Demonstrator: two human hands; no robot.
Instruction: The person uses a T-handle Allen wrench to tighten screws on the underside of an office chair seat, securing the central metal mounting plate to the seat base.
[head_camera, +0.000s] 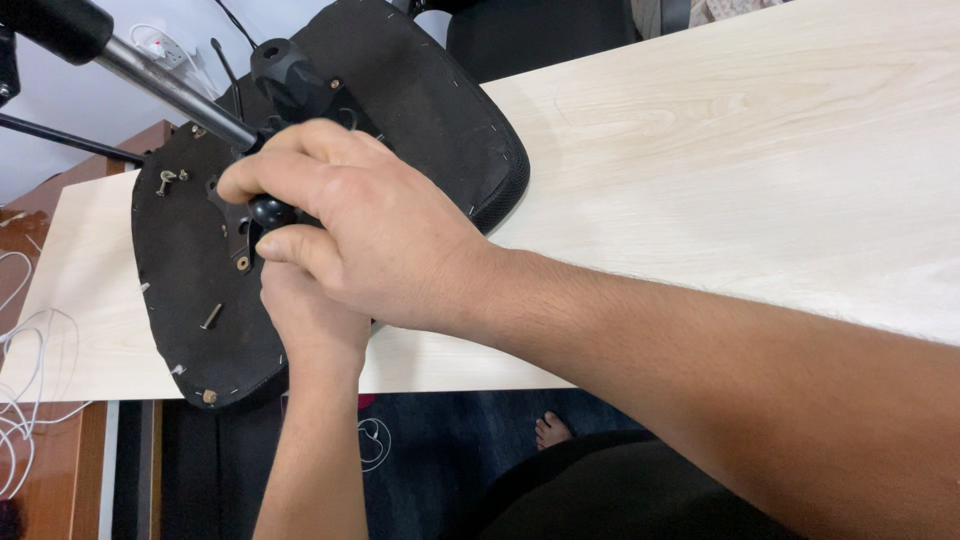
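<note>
Home room, pale wooden desk (760, 150), wall socket (160, 47), bare foot (551, 430)

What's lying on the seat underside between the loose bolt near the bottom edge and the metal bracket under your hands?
Head view: only bare black fabric of the seat underside lies between the loose bolt and the metal bracket.

Matt black cloth seat underside (190, 290), pale wood table (750, 170)

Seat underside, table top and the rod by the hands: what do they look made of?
Seat underside: black fabric, seemingly stapled along the edge, matte. Table: pale wood-grain surface, possibly laminate, smooth. Rod: bright, shiny metal, likely steel. Both hands grip the black mechanism there.
</note>
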